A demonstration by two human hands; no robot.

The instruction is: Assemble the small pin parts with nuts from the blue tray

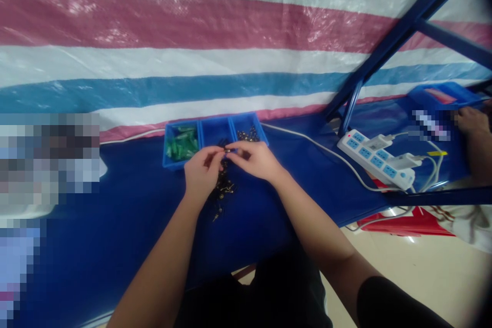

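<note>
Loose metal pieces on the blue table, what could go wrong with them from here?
The loose metal pieces lie directly on the table, below the left hand and right hand, so a brush of either could scatter them. The small item at the fingertips might slip and get lost among them or drop into the open blue tray.

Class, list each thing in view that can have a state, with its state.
Left hand: fingertips closed on a small part
Right hand: fingertips closed on it too
Three blue bins: open-topped, side by side
Green pieces: heaped in the left bin
Loose metal parts: scattered on the blue table
Power strip: red light lit, adapters plugged in
Striped sheet: hanging, creased
</note>
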